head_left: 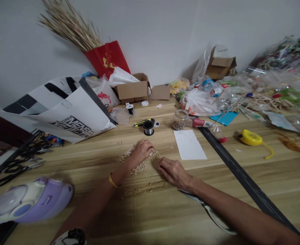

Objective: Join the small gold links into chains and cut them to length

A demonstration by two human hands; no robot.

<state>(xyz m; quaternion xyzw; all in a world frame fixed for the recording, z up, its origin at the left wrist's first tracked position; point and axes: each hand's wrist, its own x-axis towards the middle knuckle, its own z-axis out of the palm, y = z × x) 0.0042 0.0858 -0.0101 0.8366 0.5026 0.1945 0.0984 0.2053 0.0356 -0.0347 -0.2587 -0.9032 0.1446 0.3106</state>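
On a pale wood-grain tabletop [88, 160], holding the left hand [142, 149] curled over a loose pile of small, shiny gold-and-clear pieces [139, 169], the right hand [174, 172] half-closed just beside; being unable to see any grip; best pinching lightly, not snagging the thin gold-coloured chain [150, 184].

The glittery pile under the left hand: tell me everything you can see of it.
The pile is a loose, uneven scatter of many tiny gold-toned and clear or whitish pieces, glinting like metal and glass or plastic. It lies flat on the wood-look tabletop, between the dark spool and the gold chain. The left hand covers part of it, fingertips at its right side; whether they grip a piece is unclear. Individual shapes are too small to tell.
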